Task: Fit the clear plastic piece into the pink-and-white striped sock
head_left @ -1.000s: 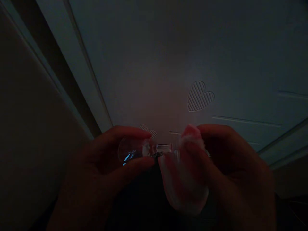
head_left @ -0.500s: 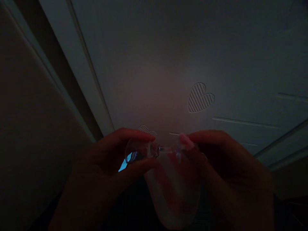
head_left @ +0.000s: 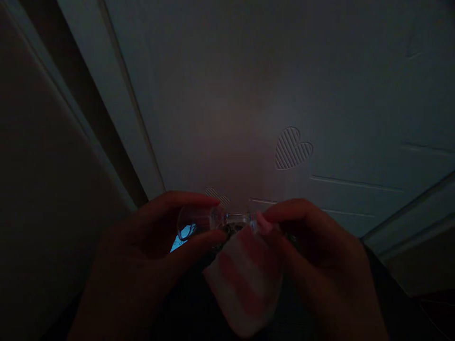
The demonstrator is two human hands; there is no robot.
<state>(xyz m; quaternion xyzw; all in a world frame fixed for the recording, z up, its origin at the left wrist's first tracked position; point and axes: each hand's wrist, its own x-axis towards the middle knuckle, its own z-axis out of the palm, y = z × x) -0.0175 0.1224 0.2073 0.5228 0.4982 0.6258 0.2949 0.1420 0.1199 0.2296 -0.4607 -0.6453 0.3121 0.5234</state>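
Observation:
A small clear stemmed glass [head_left: 236, 218] lies sideways between my hands. My left hand [head_left: 152, 246] pinches its cup end between thumb and fingers, with the rim facing left. At the other end, my right hand [head_left: 313, 251] grips a pink-and-white striped cloth [head_left: 249, 284]. A fold of the cloth sticks up between thumb and forefinger against the glass's foot end, and the rest hangs down below. The light is very dim, so the far fingers and the glass's foot are hard to make out.
A pale panel [head_left: 220, 104] with a striped heart relief [head_left: 293, 149] and grooved lines stands in front. Left of it runs a dark gap beside another surface. A lit screen [head_left: 181, 239] glows below, seen partly through the glass.
Both hands and the glass have shifted slightly left. The hanging cloth has swung left and folded, showing a corner beneath the glass; my right hand has moved inward.

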